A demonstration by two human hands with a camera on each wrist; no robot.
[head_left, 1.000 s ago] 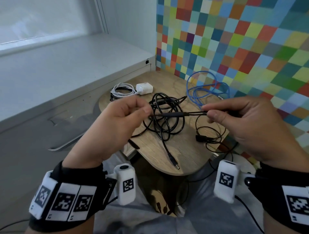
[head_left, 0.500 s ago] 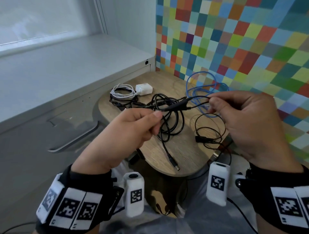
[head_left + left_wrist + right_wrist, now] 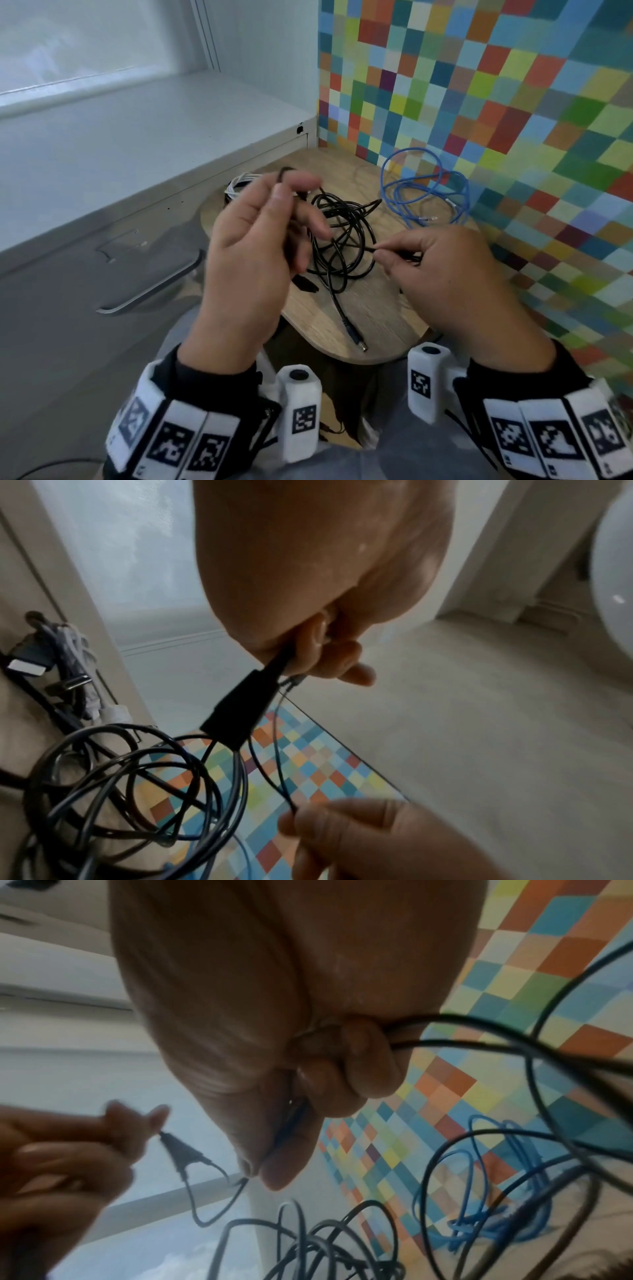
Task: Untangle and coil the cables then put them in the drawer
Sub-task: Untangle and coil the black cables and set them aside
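Note:
My left hand is raised over the wooden table and pinches a thin black cable just above its black junction piece. My right hand, lower and to the right, pinches the same thin cable between thumb and forefinger, with more loops gathered in its curled fingers. A tangled thicker black cable lies on the table between the hands, its plug near the front edge. A blue cable lies loosely looped at the back right. A white coiled cable shows partly behind my left hand.
A grey cabinet stands left of the table, its drawer shut, with a metal handle. A multicoloured checked wall borders the table at the back and right. My lap is just below the table's front edge.
My left hand has lifted up and back with the junction piece. My right hand has come down and inward, closer to the table, still holding the thin cable.

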